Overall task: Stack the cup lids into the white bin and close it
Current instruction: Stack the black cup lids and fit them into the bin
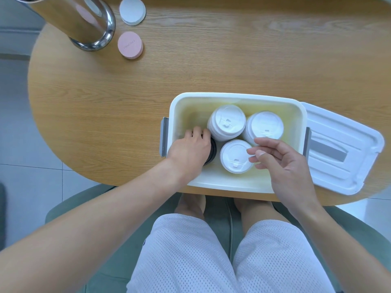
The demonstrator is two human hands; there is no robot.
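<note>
Bin: white bin point(237, 98) open on tabletop point(105, 102); its cover point(342, 149) lies beside it.
Lids: three white stacks point(227, 122) inside.
Left hand point(190, 149): fingers curled over dark lids point(212, 149).
Right hand point(283, 161): fingers loose, empty.
Risk: crowding could topple stacks.
</note>
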